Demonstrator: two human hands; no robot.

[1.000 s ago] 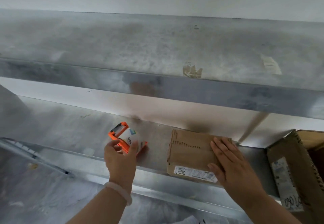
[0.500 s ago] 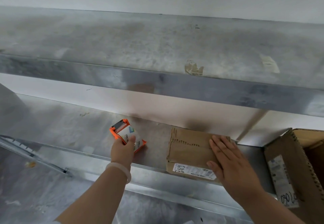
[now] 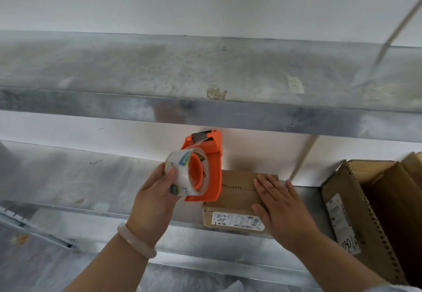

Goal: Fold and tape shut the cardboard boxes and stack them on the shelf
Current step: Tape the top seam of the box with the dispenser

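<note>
Right now my left hand [image 3: 157, 196] grips the orange tape dispenser [image 3: 201, 168] aloft, right hand [image 3: 277, 204] flat and open on the small cardboard box [image 3: 237, 193] at the shelf [image 3: 91, 177] edge; pressing could tip it off.

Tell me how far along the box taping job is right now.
Done: the small box sits folded flat on the shelf. In hand: the left hand holds the orange tape dispenser lifted beside it, and the right hand presses the flaps down. Left: no tape shows on it, and the larger box at right stands open.
</note>
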